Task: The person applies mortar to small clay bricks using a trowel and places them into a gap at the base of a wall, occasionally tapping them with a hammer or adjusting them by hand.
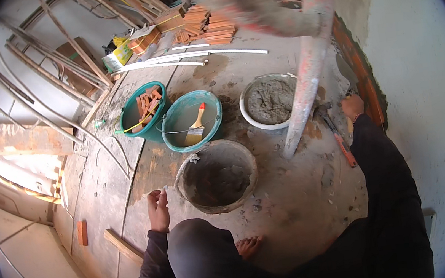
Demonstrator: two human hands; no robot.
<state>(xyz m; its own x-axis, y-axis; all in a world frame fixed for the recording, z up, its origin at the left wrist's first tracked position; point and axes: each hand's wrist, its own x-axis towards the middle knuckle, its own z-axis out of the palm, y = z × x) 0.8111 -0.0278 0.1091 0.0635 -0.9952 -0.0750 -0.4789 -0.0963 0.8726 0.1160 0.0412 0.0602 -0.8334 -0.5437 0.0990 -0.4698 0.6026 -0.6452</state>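
Observation:
My right hand (352, 106) is closed around the wooden handle of a trowel (350, 125), low beside the wall. The trowel's grey blade is hard to make out against the mortar beyond my fist. My left hand (159, 212) is raised near the left rim of a mortar-crusted bucket (180, 185), its fingers loosely bent and apart, with nothing visible in them. Close to my right hand, a hammer (344, 149) with a red grip lies on the floor. A white-rimmed basin (250, 120) holds wet grey mortar (270, 101).
A teal bucket (219, 121) contains cloudy water and a paintbrush (196, 129); another (126, 116) holds brick pieces. A mortar-stained pole (302, 109) stands before me. Orange bricks line the wall's base (371, 99). White pipes (234, 52), brick stacks (218, 28) and wooden poles (52, 65) lie farther off.

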